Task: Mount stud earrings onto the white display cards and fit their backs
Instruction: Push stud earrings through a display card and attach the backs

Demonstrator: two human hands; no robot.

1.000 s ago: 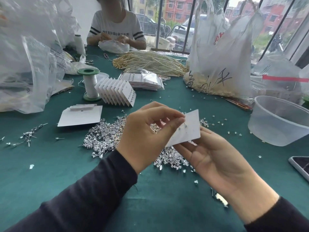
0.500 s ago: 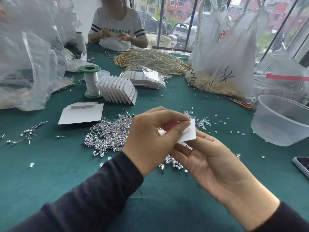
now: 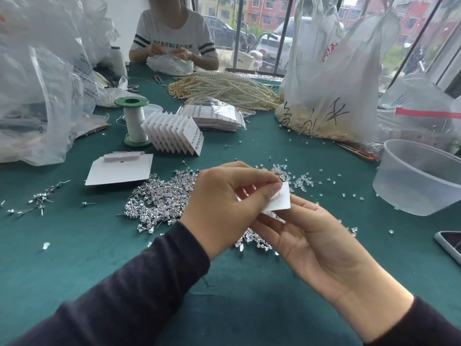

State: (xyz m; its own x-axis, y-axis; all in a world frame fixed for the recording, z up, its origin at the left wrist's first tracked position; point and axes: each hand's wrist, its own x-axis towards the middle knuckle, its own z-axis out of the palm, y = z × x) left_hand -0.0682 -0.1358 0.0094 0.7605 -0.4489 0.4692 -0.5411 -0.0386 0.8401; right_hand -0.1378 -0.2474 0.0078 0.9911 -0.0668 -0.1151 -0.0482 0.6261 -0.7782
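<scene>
A worker's left hand (image 3: 224,203) pinches thumb and forefinger onto the upper edge of a white card (image 3: 280,201), held in the air just above the stud pile (image 3: 159,203) on the green bench (image 3: 74,245). The right hand (image 3: 311,236) lies palm-up beneath the card and props it. Its fingers run out of sight behind the left hand, so their grip cannot be told. The step looks like seating a stud or its back on this card, though the piece under the pinch is too small to make out. The next move probably calls for a steady card and a clear back from the scatter of backs (image 3: 296,178) pressed squarely onto the post, then the card set with the finished cards (image 3: 174,132). A second earlier the card stood clear of the left fingers, most of its face showing. Now the thumb covers all but its lower right corner, and the hands have drawn closer together
</scene>
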